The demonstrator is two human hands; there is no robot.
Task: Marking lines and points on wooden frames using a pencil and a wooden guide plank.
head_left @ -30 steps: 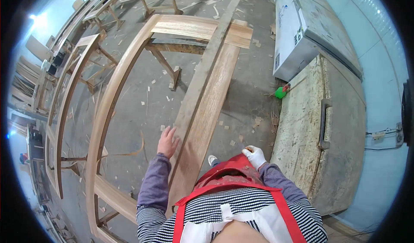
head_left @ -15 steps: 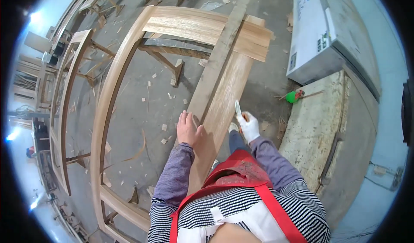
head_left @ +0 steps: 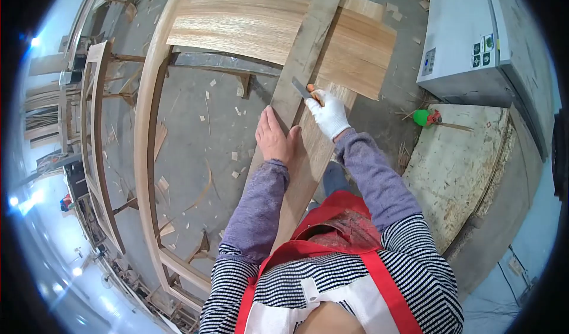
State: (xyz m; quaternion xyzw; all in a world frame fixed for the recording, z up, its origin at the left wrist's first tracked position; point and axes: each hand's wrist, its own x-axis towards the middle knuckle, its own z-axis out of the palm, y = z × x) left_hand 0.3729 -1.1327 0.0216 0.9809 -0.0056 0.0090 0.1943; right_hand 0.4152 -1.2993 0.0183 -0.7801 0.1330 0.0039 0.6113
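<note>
My left hand [head_left: 275,137] is bare and lies on a long grey wooden straightedge board [head_left: 311,32], fingers stretched out. In my right hand [head_left: 329,115], which wears a white glove, is a knife [head_left: 300,87] with an orange-brown handle and a flat grey blade. Its blade is over the board, just beyond my left fingertips; whether it touches cannot be made out. Under the board runs a long strip of light brown wood veneer [head_left: 305,171], reaching toward my apron. Wide veneer sheets [head_left: 237,29] lie crosswise at the far end, partly covered by the board.
A curved wooden frame [head_left: 145,127] stands to the left, with a narrower frame [head_left: 92,127] beyond it. Wood scraps litter the grey floor [head_left: 195,132]. At right are a white chest-like appliance [head_left: 462,50] and a worn slab [head_left: 456,156] bearing a green-and-red object [head_left: 422,118].
My right hand has moved forward and left with the knife, from beside the veneer strip to over the board. My left hand has slid farther along the board. The view has shifted.
</note>
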